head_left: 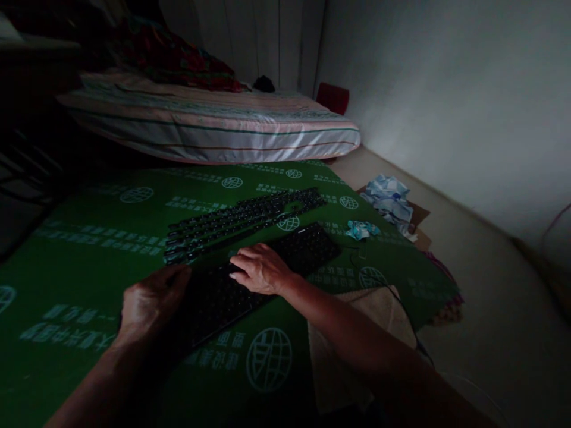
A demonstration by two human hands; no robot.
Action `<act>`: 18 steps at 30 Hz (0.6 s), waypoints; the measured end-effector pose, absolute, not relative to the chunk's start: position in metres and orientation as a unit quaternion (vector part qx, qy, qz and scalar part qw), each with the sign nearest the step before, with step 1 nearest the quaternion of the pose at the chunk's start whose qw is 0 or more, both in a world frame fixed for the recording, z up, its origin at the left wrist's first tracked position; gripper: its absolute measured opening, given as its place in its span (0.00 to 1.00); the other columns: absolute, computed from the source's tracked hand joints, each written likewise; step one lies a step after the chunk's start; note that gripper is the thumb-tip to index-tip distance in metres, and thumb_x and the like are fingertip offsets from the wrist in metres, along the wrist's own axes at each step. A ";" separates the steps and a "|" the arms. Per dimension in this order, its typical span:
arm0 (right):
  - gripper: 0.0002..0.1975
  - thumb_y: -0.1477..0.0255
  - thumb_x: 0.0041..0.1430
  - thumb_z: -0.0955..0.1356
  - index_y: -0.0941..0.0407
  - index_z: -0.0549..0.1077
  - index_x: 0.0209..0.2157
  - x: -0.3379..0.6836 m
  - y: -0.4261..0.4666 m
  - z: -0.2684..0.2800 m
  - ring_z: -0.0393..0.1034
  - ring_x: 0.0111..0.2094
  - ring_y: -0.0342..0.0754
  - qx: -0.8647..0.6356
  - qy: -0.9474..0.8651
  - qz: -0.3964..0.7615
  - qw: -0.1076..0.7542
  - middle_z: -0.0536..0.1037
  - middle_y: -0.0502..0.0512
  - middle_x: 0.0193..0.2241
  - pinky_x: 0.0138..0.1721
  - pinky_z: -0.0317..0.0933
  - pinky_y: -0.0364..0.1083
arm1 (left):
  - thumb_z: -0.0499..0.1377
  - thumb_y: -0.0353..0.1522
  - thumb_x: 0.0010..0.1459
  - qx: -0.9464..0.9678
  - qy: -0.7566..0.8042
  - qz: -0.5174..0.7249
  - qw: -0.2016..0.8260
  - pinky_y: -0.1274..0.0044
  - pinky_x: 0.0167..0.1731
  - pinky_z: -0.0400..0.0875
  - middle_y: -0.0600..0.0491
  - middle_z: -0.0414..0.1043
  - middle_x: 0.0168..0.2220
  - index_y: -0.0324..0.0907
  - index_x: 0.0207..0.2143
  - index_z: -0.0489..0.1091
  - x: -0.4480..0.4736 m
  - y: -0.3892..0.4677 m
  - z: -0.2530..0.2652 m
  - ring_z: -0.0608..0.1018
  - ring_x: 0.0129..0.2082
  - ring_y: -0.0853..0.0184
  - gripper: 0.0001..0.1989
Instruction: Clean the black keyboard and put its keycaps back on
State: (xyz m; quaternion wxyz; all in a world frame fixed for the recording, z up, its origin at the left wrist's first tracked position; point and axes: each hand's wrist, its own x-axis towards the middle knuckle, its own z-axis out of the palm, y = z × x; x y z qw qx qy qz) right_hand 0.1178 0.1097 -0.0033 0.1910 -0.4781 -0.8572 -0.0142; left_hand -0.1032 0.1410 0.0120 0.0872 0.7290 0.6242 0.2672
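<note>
A black keyboard [307, 246] lies at a slant on the green printed surface. At its left end is my left hand [154, 297], fingers curled closed around the edge, with the fingertips partly hidden. Over the middle of the keyboard my right hand [261, 268] is bent down, its fingers drawn together against the keys area. Whatever sits under those fingertips is too dark and small to make out. Just beyond the keyboard, loose black keycaps [223, 223] are laid out in several rows that follow a keyboard layout.
A beige cloth [357, 309] lies under my right forearm, with a dark cable [404, 306] beside it. A crumpled teal wrapper [362, 229] rests right of the keyboard. Crumpled pale-blue material [388, 199] lies past the surface's right edge. A bed [223, 128] stands behind; a wall [446, 89] rises at right.
</note>
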 end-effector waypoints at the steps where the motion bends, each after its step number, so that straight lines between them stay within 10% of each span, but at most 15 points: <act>1: 0.10 0.64 0.64 0.62 0.56 0.68 0.40 0.118 0.110 -0.003 0.66 0.43 0.48 -0.479 -0.857 -0.019 0.191 0.74 0.53 0.39 0.48 0.56 0.49 | 0.57 0.38 0.49 0.727 0.633 0.251 0.089 0.80 0.30 0.70 0.57 0.80 0.31 0.45 0.31 0.76 -0.103 0.141 0.013 0.80 0.32 0.62 0.11; 18: 0.11 0.64 0.64 0.62 0.56 0.69 0.40 0.119 0.109 -0.001 0.67 0.42 0.47 -0.488 -0.852 -0.028 0.188 0.75 0.51 0.39 0.47 0.57 0.48 | 0.57 0.38 0.50 0.730 0.649 0.180 0.118 0.80 0.19 0.65 0.51 0.78 0.26 0.39 0.35 0.77 -0.093 0.139 0.029 0.77 0.23 0.61 0.15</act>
